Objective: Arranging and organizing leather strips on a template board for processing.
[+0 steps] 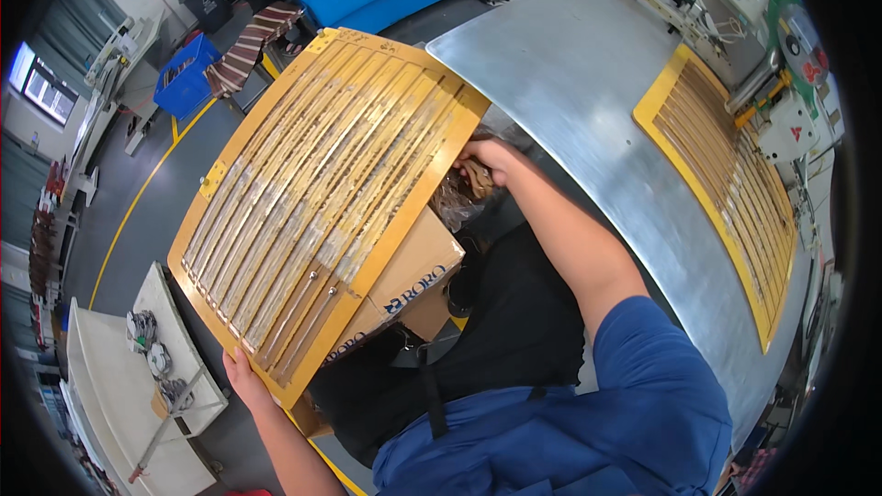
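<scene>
The cardboard box (421, 253) sits beneath the right side of the yellow slotted panel (401, 228), which covers part of it; its contents are hidden. A clear plastic bag (450, 206) lies beside the panel's right edge, just below the right hand (489, 158). The blue bin (175, 96) at far left holds items too small to identify. The slotted panel is located in front of the person, left of centre, slanting from near left to far right. The left hand (246, 378) grasps its near left corner; the left forearm enters from the near edge. The right arm extends forward, its grip closed around brown strips (479, 181) at the panel's right edge. At right, the grey metal bench (551, 64) supports a second yellow slotted panel (654, 98) and flanks the right arm. A white bench (115, 395) carrying small bundles (158, 358) stands at near left.
</scene>
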`<move>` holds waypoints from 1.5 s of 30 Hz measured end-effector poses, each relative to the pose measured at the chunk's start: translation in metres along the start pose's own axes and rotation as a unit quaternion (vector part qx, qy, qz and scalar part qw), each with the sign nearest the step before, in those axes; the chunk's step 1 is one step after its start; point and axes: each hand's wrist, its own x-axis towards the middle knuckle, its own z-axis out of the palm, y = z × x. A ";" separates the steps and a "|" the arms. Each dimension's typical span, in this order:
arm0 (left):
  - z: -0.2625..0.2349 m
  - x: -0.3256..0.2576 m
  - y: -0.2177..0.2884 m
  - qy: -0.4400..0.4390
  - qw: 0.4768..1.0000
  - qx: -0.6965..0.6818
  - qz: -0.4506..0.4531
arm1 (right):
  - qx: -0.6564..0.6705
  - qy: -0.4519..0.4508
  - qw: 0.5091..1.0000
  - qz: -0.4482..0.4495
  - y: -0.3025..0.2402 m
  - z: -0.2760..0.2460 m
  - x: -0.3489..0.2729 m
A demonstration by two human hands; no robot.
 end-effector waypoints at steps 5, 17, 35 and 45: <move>0.007 -0.003 0.004 0.003 1.000 -0.019 -0.004 | 0.071 0.027 0.997 0.017 -0.003 -0.001 -0.067; 0.021 -0.014 0.013 -0.081 0.965 -0.235 -0.082 | 0.001 0.016 1.000 -0.015 -0.027 0.037 -0.196; 0.032 -0.019 0.096 -0.087 0.953 -0.251 -0.149 | -0.078 -0.183 0.977 -0.078 -0.206 0.173 -0.089; 0.022 -0.008 0.102 -0.073 0.954 -0.203 -0.207 | -0.482 0.016 0.876 -0.029 -0.150 0.152 -0.012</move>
